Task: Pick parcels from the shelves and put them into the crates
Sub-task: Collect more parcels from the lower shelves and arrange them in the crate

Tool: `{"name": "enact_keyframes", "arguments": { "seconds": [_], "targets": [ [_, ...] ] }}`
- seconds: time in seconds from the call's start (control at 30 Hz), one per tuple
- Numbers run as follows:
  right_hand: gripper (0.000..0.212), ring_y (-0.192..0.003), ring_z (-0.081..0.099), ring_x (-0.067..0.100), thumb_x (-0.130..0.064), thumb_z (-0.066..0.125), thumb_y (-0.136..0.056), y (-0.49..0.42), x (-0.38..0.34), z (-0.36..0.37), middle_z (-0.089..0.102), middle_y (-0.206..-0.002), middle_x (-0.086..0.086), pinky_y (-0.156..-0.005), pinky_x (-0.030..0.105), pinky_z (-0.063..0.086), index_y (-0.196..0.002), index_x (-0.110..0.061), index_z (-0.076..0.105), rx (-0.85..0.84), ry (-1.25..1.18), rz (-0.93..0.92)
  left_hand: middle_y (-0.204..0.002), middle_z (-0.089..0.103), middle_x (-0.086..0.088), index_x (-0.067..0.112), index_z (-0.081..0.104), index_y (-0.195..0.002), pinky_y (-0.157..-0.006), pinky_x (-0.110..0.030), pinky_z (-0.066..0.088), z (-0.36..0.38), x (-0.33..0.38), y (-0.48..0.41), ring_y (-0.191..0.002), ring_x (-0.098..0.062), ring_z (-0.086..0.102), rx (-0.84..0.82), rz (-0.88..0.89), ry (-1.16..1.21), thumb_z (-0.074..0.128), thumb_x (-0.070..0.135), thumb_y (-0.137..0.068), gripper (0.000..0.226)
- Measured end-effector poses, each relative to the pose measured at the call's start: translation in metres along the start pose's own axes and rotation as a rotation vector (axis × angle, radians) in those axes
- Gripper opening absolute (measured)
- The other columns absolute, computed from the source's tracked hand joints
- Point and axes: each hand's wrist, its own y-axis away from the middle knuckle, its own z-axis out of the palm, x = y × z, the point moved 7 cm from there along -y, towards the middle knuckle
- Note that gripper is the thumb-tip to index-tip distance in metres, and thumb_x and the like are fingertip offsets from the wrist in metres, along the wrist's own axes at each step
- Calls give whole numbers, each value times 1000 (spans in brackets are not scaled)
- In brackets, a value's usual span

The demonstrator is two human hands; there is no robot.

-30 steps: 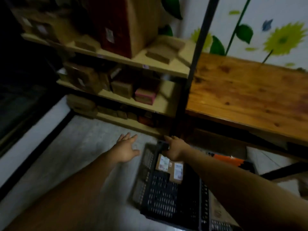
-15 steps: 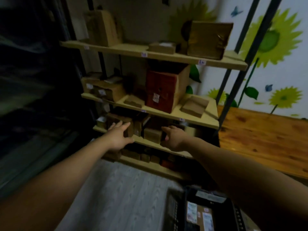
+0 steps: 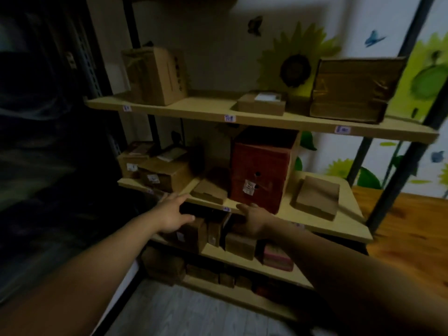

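I have both arms stretched toward the shelves (image 3: 261, 122), and neither hand holds a parcel. My left hand (image 3: 173, 215) is spread, fingers apart, thumb pointing right, at the front edge of the second board. Just past its fingertips (image 3: 180, 197) lies a flat box (image 3: 209, 191) on that board, near but not touching as far as I can tell. Below the thumb stands a brown box (image 3: 191, 235) on the third board; whether the palm touches it I cannot tell.

My right hand (image 3: 252, 220) sits at the same board edge, in front of the red box (image 3: 259, 170). Its fingers curl forward and down, loosely apart, with nothing clamped between them. Directly beneath its wrist stands a small box (image 3: 240, 246), close under the hand, and a pink parcel (image 3: 277, 258) lies just to the right of that.

Further parcels sit well out of reach of the fingers: a tall box (image 3: 155, 73) and a taped box (image 3: 351, 88) on the top board, and another flat one (image 3: 316, 201) to the right of the red box. No crate shows in this view.
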Motion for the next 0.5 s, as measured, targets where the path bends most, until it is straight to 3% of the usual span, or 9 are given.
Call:
{"name": "enact_keyframes", "arguments": {
  "seconds": [0.27, 0.4, 0.5],
  "targets": [
    [73, -135, 36, 34, -44, 58, -91, -117, -3, 3, 33, -151, 15, -110, 40, 35, -152, -21, 24, -13, 17, 85, -159, 3, -1, 30, 10, -150, -118, -41, 13, -16, -31, -118, -146, -26, 3, -79, 29, 20, 56, 45, -89, 78],
    [55, -144, 22, 34, -36, 49, -98, -161, -10, 16, 20, -160, 6, -116, 42, 25, -150, -27, 31, -36, 9, 129, -159, 3, 0, 29, 10, -150, -117, -38, 16, 2, -40, -178, -145, -25, 8, -173, 95, 55, 58, 44, -88, 80],
    [55, -146, 16, 34, -32, 46, -100, -185, -13, 32, 14, -162, 2, -117, 42, 22, -151, -23, 28, -39, -59, 216, -159, 2, -1, 34, 11, -149, -117, -42, 19, 19, -52, -216, -145, -26, 9, -262, 122, 92, 60, 44, -86, 80]
  ]
}}
